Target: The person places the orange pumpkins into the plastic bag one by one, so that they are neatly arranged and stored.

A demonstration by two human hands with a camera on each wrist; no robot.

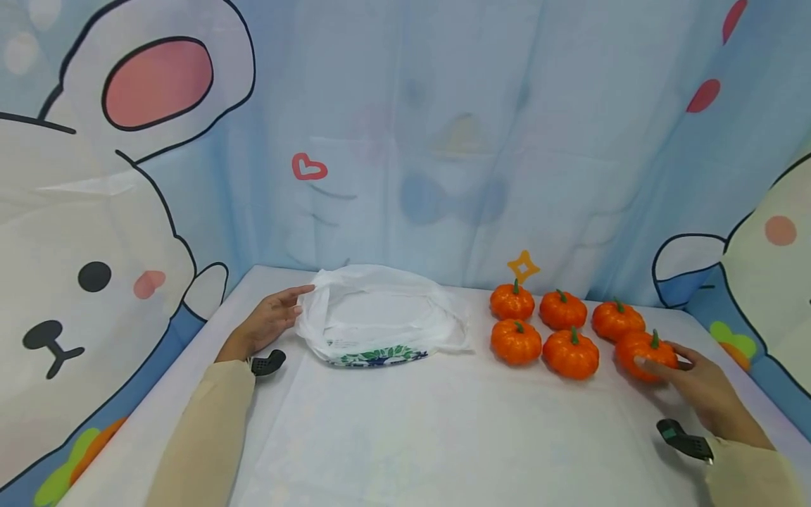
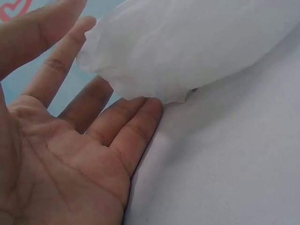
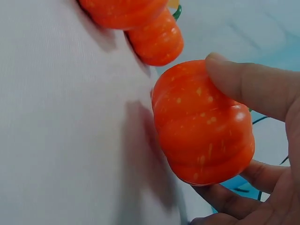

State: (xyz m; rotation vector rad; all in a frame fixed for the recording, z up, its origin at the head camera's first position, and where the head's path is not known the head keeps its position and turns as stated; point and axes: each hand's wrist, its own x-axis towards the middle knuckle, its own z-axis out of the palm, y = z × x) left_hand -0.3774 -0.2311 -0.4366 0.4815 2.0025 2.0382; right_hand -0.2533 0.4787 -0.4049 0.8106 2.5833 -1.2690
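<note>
My right hand (image 1: 703, 387) grips a small orange pumpkin (image 1: 645, 355) with a green stem, at the right front of a group of pumpkins. In the right wrist view, the thumb lies on one side of the pumpkin (image 3: 201, 126) and the fingers curl behind the other; a shadow falls on the cloth beside it. At the left, my left hand (image 1: 269, 324) has its fingers loosely extended at the edge of a white plastic bag (image 1: 386, 313) with a green and blue print. The left wrist view shows its fingertips right at the edge of the bag (image 2: 187, 47), palm facing up.
Several more pumpkins (image 1: 570, 353) stand in two rows right of the bag. A white cloth (image 1: 443, 429) covers the table. Behind it hangs a light blue curtain (image 1: 456, 141) with cartoon prints. Each wrist carries a black device (image 1: 269, 362).
</note>
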